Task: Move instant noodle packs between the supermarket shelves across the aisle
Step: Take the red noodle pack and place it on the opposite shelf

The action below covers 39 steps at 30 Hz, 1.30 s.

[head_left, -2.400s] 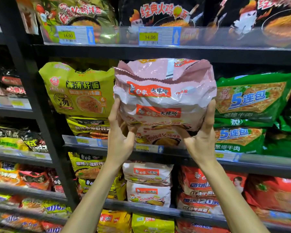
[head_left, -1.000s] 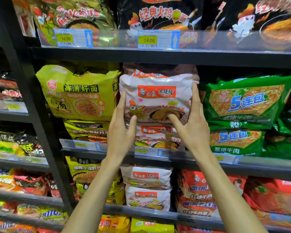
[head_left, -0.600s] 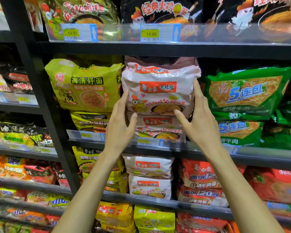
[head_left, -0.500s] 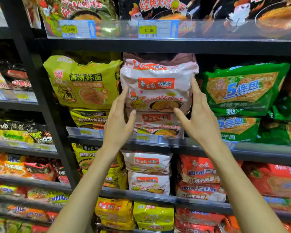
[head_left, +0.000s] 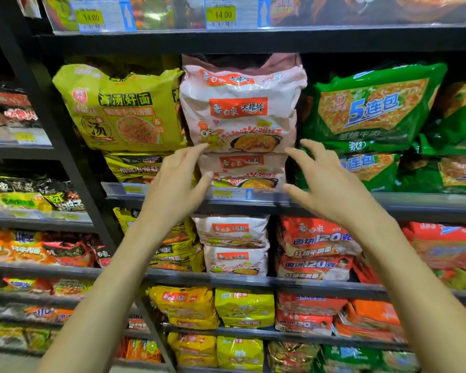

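Placement seemingly done: the pale pink plastic noodle multipack [head_left: 240,109] sits stacked on the black metal shelf [head_left: 414,203], my left hand [head_left: 172,187] and right hand [head_left: 326,184], fingers splayed, hold nothing; next, fetch another.

One head-worn wide-angle view — facing the shelves [head_left: 253,41] head-on, close up
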Motion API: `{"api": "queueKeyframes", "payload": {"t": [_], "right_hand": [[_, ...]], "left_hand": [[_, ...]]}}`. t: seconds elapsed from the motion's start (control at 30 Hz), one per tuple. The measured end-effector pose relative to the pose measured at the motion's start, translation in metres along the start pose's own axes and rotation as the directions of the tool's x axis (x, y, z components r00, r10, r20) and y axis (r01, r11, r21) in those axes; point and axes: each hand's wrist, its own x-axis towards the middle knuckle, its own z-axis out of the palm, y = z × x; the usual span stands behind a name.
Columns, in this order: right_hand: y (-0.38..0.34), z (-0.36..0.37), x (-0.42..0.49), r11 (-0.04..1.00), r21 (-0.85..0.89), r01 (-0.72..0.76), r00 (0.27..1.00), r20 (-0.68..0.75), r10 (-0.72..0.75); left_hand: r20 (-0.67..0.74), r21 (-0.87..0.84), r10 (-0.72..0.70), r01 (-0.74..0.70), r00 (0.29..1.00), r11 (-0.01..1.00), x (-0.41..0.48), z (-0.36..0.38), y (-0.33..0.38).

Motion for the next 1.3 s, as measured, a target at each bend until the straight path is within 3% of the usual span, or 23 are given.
{"api": "queueKeyframes", "payload": {"t": [0.07,0.17,0.4,1.03,1.3], "right_hand": [[0.002,-0.004,-0.008,0.999,-0.04,0.03,0.985,0.172,-0.023],[0.004,-0.007,-0.019,0.998,-0.05,0.027,0.958,0.286,-0.012],[0.021,-0.022,-0.049,0.987,-0.119,-0.108,0.867,0.474,0.152],[0.096,-0.099,-0.215,0.962,-0.145,-0.233,0.836,0.476,0.274],[0.133,-0.148,-0.302,0.928,-0.192,-0.321,0.805,0.461,0.374]], "left_hand": [[0.154,0.097,-0.007,-0.008,0.988,0.995,-0.004,-0.002,0.007],[0.298,0.225,-0.009,-0.061,0.955,0.972,-0.012,-0.001,0.018],[0.413,0.366,-0.052,-0.114,0.909,0.924,-0.026,-0.007,0.045],[0.508,0.253,0.058,-0.214,0.859,0.944,-0.094,-0.003,0.209],[0.531,0.165,0.214,-0.347,0.82,0.923,-0.129,0.003,0.308]]}}
